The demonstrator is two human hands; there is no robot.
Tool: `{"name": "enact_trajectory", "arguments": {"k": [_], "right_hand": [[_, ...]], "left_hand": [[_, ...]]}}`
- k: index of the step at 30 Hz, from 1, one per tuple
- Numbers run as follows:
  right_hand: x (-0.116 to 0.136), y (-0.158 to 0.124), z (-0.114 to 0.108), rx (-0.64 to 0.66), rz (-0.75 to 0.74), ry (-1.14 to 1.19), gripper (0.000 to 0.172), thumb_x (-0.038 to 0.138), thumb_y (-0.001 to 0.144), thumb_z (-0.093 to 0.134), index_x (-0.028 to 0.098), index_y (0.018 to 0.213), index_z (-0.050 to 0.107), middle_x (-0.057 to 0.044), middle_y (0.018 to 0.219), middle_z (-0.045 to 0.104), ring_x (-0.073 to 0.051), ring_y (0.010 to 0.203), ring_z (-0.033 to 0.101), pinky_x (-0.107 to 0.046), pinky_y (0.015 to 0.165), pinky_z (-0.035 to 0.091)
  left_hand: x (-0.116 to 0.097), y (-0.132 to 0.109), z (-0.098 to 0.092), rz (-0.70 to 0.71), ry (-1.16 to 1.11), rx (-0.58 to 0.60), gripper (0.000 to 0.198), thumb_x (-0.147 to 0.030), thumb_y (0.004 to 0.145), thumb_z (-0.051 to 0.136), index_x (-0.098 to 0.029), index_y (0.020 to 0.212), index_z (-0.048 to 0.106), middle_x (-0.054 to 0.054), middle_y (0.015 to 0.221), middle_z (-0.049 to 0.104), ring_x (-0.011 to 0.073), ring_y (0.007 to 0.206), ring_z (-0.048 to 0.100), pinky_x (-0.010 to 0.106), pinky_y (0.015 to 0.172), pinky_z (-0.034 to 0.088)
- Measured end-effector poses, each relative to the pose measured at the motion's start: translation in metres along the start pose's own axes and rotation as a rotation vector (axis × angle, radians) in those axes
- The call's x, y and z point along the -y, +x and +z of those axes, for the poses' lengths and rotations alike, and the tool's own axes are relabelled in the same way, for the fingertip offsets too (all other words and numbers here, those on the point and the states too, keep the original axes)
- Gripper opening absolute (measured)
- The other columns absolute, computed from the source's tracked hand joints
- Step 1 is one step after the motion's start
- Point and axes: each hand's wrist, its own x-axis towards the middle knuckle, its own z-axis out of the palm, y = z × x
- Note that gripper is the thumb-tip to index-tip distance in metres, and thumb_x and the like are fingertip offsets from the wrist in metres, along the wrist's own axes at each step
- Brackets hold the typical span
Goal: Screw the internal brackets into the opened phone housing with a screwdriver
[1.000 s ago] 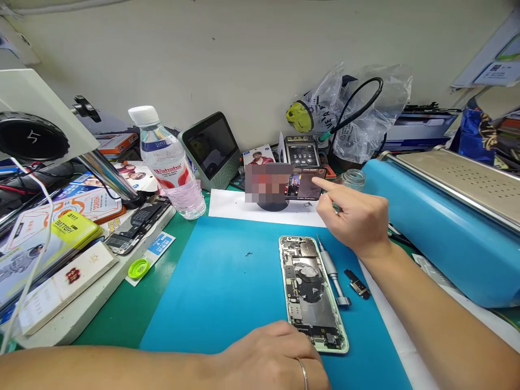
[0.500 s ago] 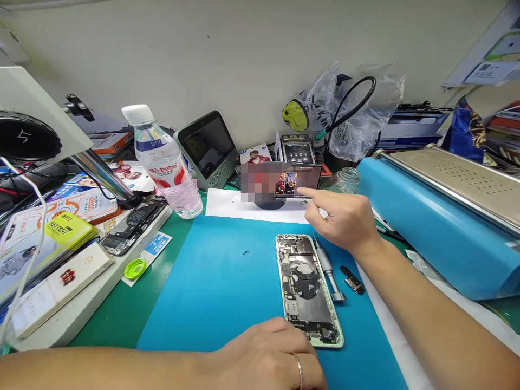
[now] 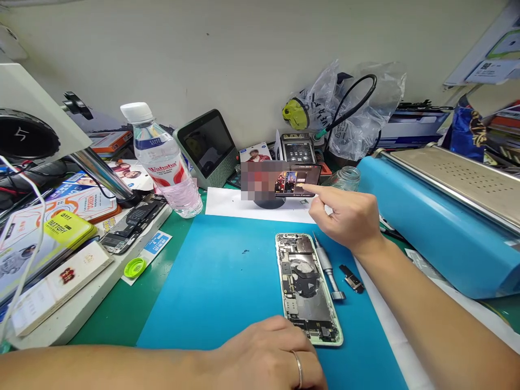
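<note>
My right hand (image 3: pixel 346 221) reaches out with its index finger stretched towards the lit screen of a smartphone (image 3: pixel 290 180) on a round stand; the other fingers are curled and nothing is held. Below lies an opened phone (image 3: pixel 305 287), its battery and boards exposed. At its lower left corner rests my left hand (image 3: pixel 270 352), wearing a ring, fingers bent down; their tips are hidden, so I cannot tell whether they hold anything. A silver screwdriver (image 3: pixel 325 262) lies along the opened phone's right side. A small dark phone part (image 3: pixel 352 279) sits farther right.
A blue mat (image 3: pixel 203 281) covers the middle of the bench. A water bottle (image 3: pixel 167 168) and a smart display (image 3: pixel 209 149) stand behind it. Boxes (image 3: pixel 60 287) line the left, a blue machine (image 3: pixel 426 238) the right. A glass jar (image 3: pixel 346 177) stands beyond my right hand.
My right hand has shifted slightly right and its fingertip has moved along the smartphone's screen. The pictures on the screen have changed position. My left hand and the opened phone stay put.
</note>
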Motion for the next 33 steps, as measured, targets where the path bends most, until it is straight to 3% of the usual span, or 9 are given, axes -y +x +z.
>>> {"name": "enact_trajectory", "arguments": {"k": [5,8,12,21,27,33], "right_hand": [[-0.0012,0.0006,0.0011,-0.083,0.013,-0.028,0.029,0.009,0.086,0.055,0.015,0.091,0.083,-0.003,0.090,0.084,-0.017,0.064,0.078,-0.027,0.047,0.048],[-0.0012,0.0015,0.0009,-0.114,0.022,-0.058,0.030,0.009,0.087,0.055,0.014,0.095,0.083,-0.004,0.094,0.084,-0.016,0.060,0.076,-0.027,0.045,0.046],[-0.0007,0.0020,0.0003,-0.107,0.061,-0.085,0.031,0.011,0.092,0.054,0.012,0.106,0.081,-0.006,0.101,0.083,-0.014,0.057,0.073,-0.027,0.045,0.045],[-0.0020,0.0005,0.0041,-0.036,0.102,-0.072,0.031,0.015,0.094,0.052,0.016,0.096,0.082,-0.004,0.098,0.084,-0.016,0.065,0.077,-0.027,0.047,0.046],[-0.0021,0.0015,0.0034,-0.033,0.090,-0.062,0.029,0.013,0.092,0.053,0.015,0.093,0.082,-0.004,0.098,0.084,-0.015,0.061,0.075,-0.028,0.046,0.045],[-0.0012,0.0024,0.0026,-0.044,0.102,-0.069,0.030,0.012,0.090,0.052,0.016,0.089,0.082,-0.003,0.099,0.083,-0.014,0.055,0.072,-0.028,0.045,0.043]], "left_hand": [[0.0000,-0.0003,-0.0004,-0.017,0.007,0.053,0.027,-0.045,0.106,0.055,-0.031,0.125,0.068,-0.002,0.091,0.071,0.0143,0.095,0.063,0.028,0.085,0.041],[0.0001,0.0001,0.0000,-0.026,0.019,0.106,0.027,-0.046,0.106,0.056,-0.032,0.126,0.067,-0.003,0.092,0.072,0.0143,0.096,0.063,0.028,0.086,0.041],[0.0003,0.0001,0.0017,-0.025,0.028,0.063,0.026,-0.045,0.103,0.061,-0.032,0.124,0.069,-0.004,0.092,0.072,0.0141,0.093,0.063,0.028,0.083,0.042],[0.0010,-0.0030,0.0046,0.015,0.002,-0.081,0.024,-0.044,0.105,0.057,-0.030,0.122,0.068,-0.003,0.091,0.069,0.0135,0.093,0.063,0.028,0.083,0.042],[0.0012,-0.0029,0.0052,-0.002,0.023,-0.038,0.025,-0.045,0.105,0.058,-0.031,0.123,0.069,-0.002,0.091,0.070,0.0139,0.092,0.064,0.028,0.082,0.043],[0.0018,-0.0019,0.0054,0.008,0.008,-0.072,0.022,-0.042,0.104,0.061,-0.030,0.119,0.071,-0.003,0.091,0.070,0.0131,0.093,0.064,0.026,0.082,0.043]]}}
